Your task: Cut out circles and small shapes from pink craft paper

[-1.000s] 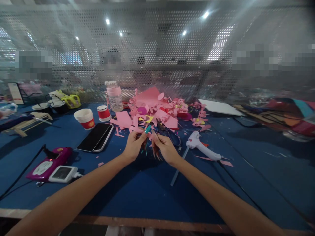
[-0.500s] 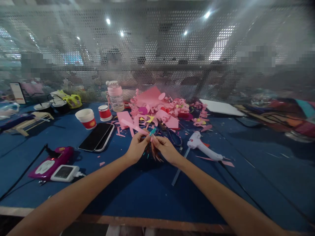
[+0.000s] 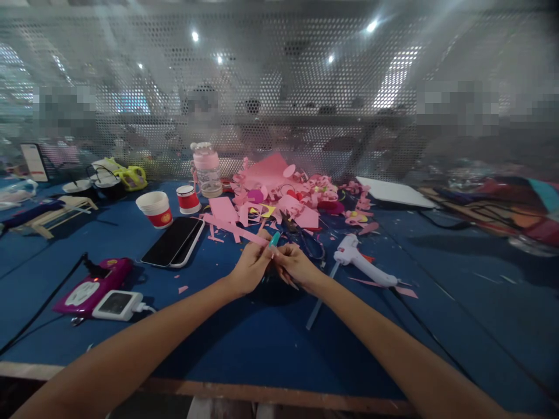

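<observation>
Together now, left hand [image 3: 251,269] and right hand [image 3: 297,265], fingers pinched on one pink paper strip [image 3: 244,233].

Both forearms are bare — no sleeves, watch or bracelets show from elbow to wrist. The left hand [image 3: 250,269] and right hand [image 3: 298,265] wear no gloves or rings; one nail [image 3: 274,238] is long, painted teal — others blurred.

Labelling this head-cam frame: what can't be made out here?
- Head view: how the left hand and right hand grip the pink paper strip; the fingers overlap.
- Scissors: partly hidden behind the hands.
- Print on the red paper cup: too small.
- Beyond the perforated screen: blurred.
- Both elbows: cut off by the bottom edge.
</observation>
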{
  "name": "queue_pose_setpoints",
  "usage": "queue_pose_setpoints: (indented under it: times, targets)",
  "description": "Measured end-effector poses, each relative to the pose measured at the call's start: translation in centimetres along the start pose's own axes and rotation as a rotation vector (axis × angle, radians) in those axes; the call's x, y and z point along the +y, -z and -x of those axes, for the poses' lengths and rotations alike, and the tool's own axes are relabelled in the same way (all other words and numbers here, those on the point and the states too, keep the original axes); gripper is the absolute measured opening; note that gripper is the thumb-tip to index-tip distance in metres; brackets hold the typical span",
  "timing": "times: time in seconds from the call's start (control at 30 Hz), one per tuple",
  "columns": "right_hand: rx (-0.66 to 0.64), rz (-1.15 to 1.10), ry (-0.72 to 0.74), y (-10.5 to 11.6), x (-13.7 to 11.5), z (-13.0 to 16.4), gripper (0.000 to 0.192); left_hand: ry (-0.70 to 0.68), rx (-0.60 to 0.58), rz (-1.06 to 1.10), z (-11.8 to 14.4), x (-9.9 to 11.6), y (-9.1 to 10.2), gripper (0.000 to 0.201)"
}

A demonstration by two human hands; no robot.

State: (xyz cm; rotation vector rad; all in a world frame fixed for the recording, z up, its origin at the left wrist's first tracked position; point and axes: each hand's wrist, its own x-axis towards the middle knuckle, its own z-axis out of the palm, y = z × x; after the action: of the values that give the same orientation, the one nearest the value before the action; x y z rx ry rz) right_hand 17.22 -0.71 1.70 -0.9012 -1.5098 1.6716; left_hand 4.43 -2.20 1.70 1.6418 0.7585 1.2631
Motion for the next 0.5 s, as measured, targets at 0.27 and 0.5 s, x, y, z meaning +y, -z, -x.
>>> queue_pose_setpoints:
  times: [0.27,0.5]
  targets:
    - [0.11,0.085,0.157,-0.3,-0.53,0.16,0.048,0.0,0.183,-0.163,-0.34,0.22,0.34,0.02]
    - [0.332,0.488,0.428,-0.67,-0.74,0.42,0.039,0.014,0.196,-0.236,-0.26,0.15,0.16,0.023]
